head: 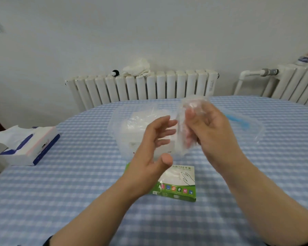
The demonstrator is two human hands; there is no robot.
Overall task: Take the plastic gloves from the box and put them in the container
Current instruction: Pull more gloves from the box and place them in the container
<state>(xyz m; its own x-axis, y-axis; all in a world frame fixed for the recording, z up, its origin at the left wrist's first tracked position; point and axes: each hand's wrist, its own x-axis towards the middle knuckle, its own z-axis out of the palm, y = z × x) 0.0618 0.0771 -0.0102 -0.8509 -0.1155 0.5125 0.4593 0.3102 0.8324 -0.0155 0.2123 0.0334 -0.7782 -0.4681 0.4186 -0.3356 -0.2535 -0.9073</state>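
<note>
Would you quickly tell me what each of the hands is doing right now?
Left hand: open, fingers spread, holding nothing.
Right hand: grips a clear plastic glove above the container.

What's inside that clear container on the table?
The container holds a whitish pile that looks like plastic gloves. The left hand and the glove held by the right hand cover its near right part.

The container [132, 132] sits on the counter [78, 174] near its middle, toward the far edge. The glove box [178, 183] lies just in front of it, nearer the near edge. A lid [247, 125] lies right of the container. A tissue pack [28, 146] rests by the left edge. Radiators [142, 87] stand behind the far edge.
</note>
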